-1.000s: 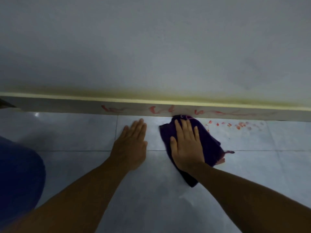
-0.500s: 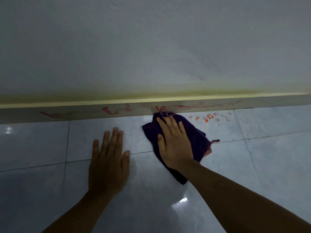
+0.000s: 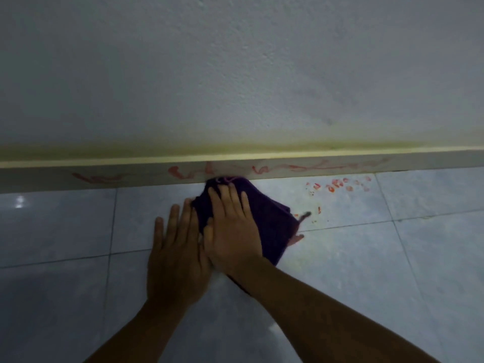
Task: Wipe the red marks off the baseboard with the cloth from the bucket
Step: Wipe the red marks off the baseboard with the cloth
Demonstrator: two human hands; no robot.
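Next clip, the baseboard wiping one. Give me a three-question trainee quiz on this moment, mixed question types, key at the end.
1. True or false: the right hand lies flat on the purple cloth.
2. Where does the cloth's far edge sit?
A. against the baseboard
B. in a bucket
C. high up on the wall
3. Besides the red marks on the baseboard, where else does red show?

Key
1. True. The left hand lies palm down on the floor beside it, fingertips at the cloth's left edge.
2. A.
3. On the floor tile to the right of the cloth, as a cluster of red spots.
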